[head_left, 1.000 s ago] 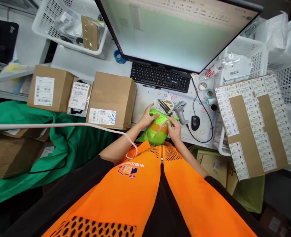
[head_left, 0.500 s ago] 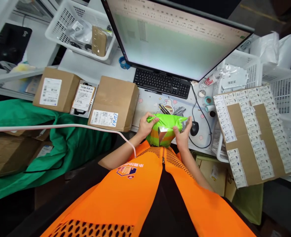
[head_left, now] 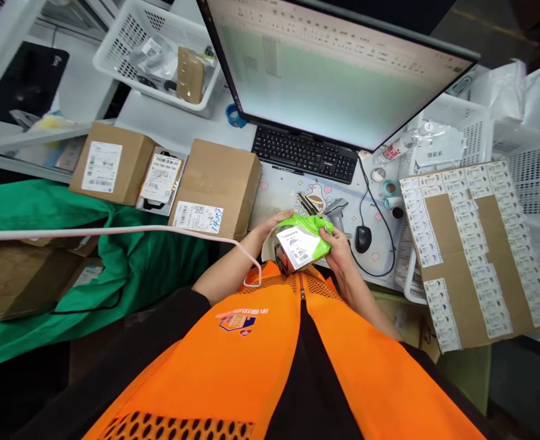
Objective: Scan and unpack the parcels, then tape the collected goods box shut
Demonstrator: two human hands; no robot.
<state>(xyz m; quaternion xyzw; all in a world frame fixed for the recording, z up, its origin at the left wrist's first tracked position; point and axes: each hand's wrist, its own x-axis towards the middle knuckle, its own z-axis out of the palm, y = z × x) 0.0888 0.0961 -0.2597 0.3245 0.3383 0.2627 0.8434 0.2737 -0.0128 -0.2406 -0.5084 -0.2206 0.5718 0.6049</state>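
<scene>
Close in front of my orange vest, both hands hold a bright green plastic package (head_left: 318, 227). A white printed label (head_left: 297, 245) with a barcode faces up on it, and its near left end looks dark and shiny. My left hand (head_left: 270, 227) is wrapped round the left end, its fingers partly hidden behind the package. On the other side my right hand (head_left: 338, 247) grips the crumpled green edge, thumb on top. Just beyond the package lie a grey handheld scanner (head_left: 336, 211) and some pens (head_left: 307, 203).
Cardboard boxes (head_left: 219, 183) stand left on the desk, with a white basket (head_left: 155, 88) behind. A monitor (head_left: 343, 67), keyboard (head_left: 304, 154) and mouse (head_left: 363, 238) are ahead. A cardboard sheet (head_left: 439, 214) covered with labels leans at right. A pale cable (head_left: 197, 231) crosses from the left.
The green package has been turned, so its white label now faces up. My left hand has shifted further round its far left side. The view has moved slightly.
</scene>
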